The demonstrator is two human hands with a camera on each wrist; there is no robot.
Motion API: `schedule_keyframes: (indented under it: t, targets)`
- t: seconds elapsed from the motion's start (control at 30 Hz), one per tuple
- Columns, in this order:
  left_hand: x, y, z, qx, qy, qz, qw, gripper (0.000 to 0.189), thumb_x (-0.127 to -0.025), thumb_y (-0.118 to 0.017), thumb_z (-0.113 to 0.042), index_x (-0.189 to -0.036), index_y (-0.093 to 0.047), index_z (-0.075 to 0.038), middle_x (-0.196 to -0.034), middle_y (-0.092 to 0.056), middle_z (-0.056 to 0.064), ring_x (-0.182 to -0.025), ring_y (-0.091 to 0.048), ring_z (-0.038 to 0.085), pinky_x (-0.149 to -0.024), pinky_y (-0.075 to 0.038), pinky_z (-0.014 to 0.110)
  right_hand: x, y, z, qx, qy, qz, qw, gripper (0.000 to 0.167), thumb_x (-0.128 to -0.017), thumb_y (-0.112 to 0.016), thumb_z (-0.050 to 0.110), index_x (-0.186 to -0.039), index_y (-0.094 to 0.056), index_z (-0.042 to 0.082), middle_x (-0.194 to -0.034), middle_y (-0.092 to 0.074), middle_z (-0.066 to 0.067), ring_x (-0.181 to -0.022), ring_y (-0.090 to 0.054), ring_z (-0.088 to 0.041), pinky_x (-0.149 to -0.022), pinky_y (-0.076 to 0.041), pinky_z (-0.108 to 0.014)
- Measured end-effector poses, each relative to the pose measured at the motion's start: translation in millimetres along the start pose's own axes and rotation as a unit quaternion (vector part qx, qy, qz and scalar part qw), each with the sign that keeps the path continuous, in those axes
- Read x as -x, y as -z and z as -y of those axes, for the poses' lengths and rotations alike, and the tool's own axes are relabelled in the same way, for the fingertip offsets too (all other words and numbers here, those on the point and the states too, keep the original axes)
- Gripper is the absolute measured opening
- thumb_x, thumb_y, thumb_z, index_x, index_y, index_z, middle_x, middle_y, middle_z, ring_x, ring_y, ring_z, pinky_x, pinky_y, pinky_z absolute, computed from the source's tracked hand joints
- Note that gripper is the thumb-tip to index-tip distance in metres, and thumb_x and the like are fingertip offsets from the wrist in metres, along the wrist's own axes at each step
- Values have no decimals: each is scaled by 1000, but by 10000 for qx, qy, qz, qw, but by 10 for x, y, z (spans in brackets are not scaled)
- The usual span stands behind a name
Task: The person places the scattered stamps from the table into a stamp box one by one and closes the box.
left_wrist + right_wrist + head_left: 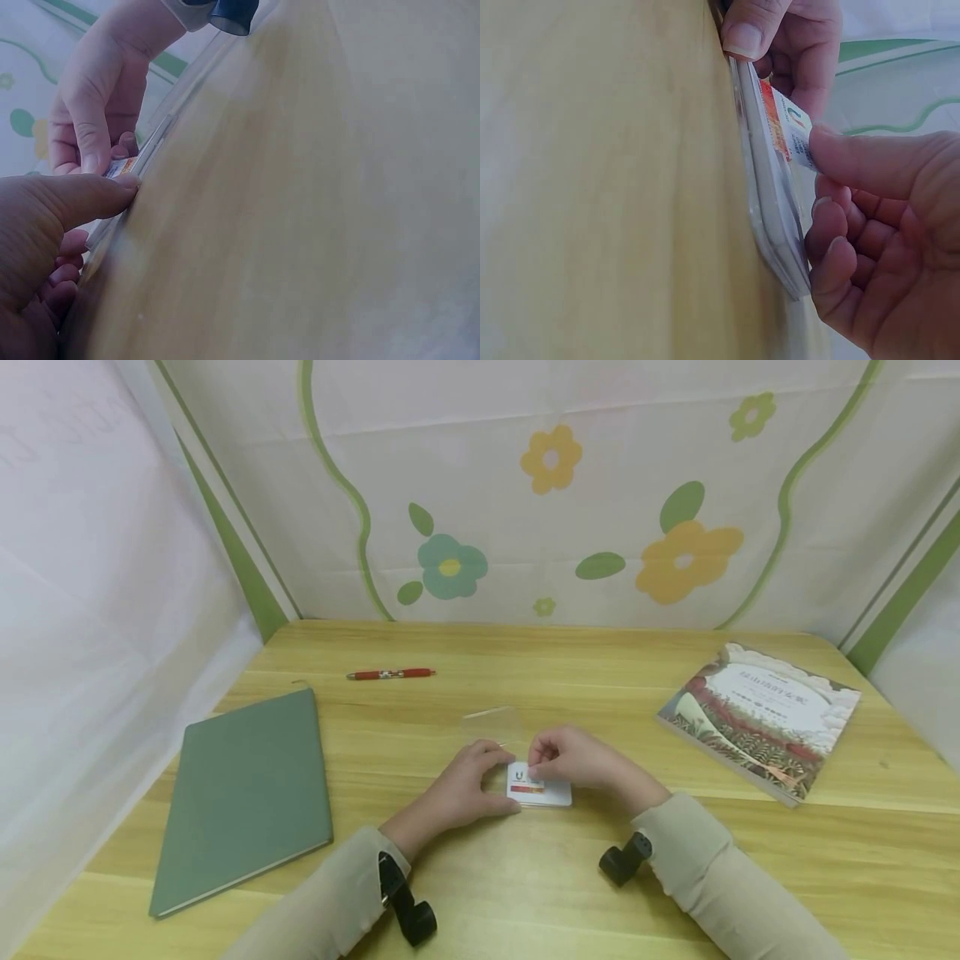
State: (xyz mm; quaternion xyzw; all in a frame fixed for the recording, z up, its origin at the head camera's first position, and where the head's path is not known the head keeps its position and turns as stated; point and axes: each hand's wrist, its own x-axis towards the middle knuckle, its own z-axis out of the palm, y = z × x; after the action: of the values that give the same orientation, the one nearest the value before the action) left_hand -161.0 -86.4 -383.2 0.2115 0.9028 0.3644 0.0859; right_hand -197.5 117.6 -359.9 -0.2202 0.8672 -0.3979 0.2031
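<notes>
On the table lies a small flat white block, like a stack of cards, in a shallow clear case. A printed label with an orange-red band and a dark U-shaped mark sits on top. My left hand holds the case at its left end, thumb on the near edge and fingers at the far side. Between thumb and forefinger, my right hand pinches the label, which stands tilted up from the white surface in the right wrist view. Just behind the hands is a clear plastic piece.
A green notebook lies on the left of the wooden table. A red pen is toward the back. On the right lies an illustrated book. A flower-patterned curtain hangs behind the table.
</notes>
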Motion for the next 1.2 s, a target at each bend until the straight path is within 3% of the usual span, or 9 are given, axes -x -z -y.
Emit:
schedule_keyframes:
  t: [0.63,1.2]
  targets:
    - [4,-6,4,16,-102,-18,9999,61,-72,-79,-31,-124,-57,-7,-124,-48,6,-117,-44,23,-100,-37,42,-38,-55,74,440,-145,-102,9989,7,-80,-66,7,-76,-61,8,-70,-57,-1,-68,-51,-14,-58,-42,-26]
    - [-8,-19,27,62,-187,-67,9998,59,-72,-79,-30,-123,-57,-7,-123,-49,6,-116,-44,23,-100,-37,42,-46,-95,95,769,-177,-264,9965,11,-78,-68,7,-71,-59,10,-67,-55,1,-66,-50,-14,-59,-41,-25]
